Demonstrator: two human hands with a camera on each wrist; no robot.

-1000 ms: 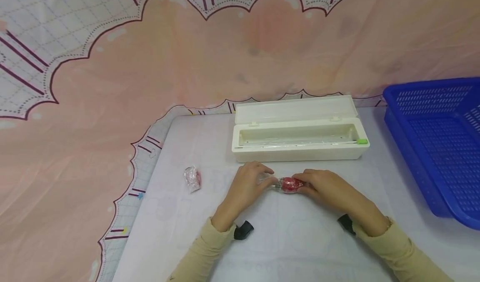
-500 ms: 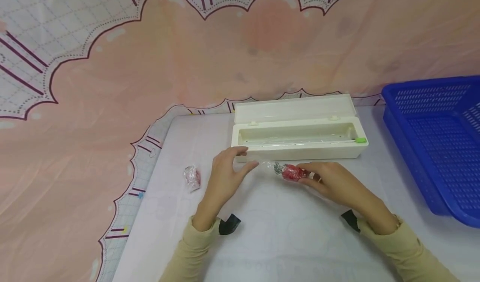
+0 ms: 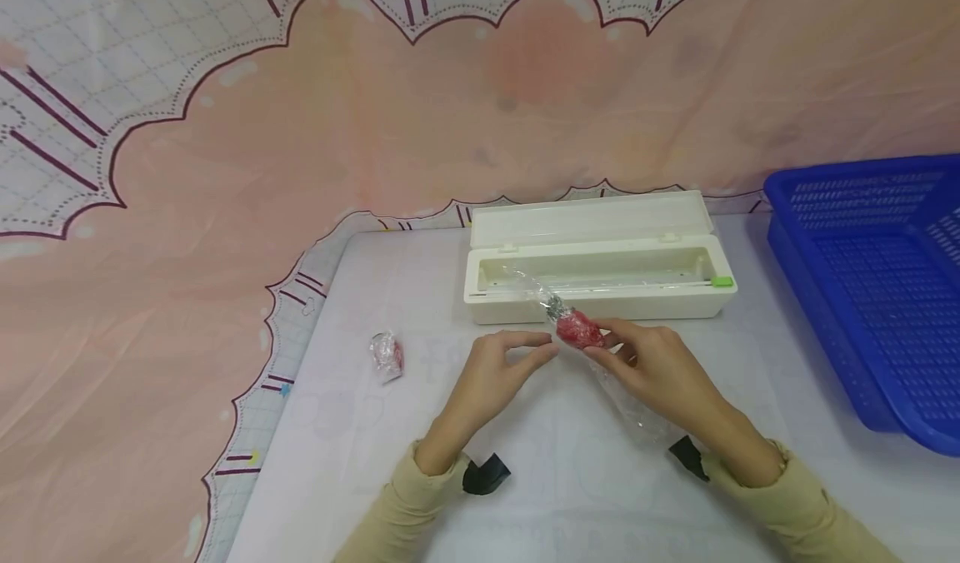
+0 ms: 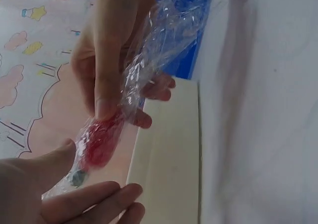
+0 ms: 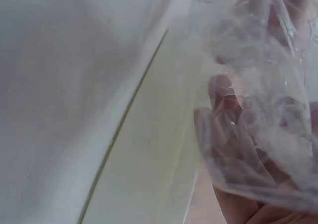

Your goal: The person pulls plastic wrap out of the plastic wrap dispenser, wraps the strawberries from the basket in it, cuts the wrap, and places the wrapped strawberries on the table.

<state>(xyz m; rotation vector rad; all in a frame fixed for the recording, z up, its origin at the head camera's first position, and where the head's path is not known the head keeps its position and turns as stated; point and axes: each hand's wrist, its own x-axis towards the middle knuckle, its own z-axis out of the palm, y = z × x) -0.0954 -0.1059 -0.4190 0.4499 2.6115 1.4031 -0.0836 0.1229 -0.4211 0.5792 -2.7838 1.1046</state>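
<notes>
A red item [image 3: 579,330] with a dark green end, wrapped in clear plastic film, is held up off the table; its exact kind is hard to tell. My right hand [image 3: 663,371] pinches its red end between thumb and fingers. Loose film [image 4: 169,30] trails from both ends, partly veiling the right wrist view. My left hand [image 3: 491,376] is beside the item, fingers and thumb extended and apart. In the left wrist view, those fingers lie on either side of the green end. Behind both hands stands a long white cling film dispenser [image 3: 600,306], its lid raised.
Left on the white table lies a small film-wrapped reddish bundle [image 3: 387,356]. A large blue plastic basket [image 3: 821,321] occupies the right side. The dispenser carries a green slider [image 3: 722,281] at its right end. A patterned cloth [image 3: 420,130] hangs behind.
From near the tabletop, the wrapped item has been raised and tilted toward the dispenser by my right hand. My left hand let go, moved left, then came back close beside it.
</notes>
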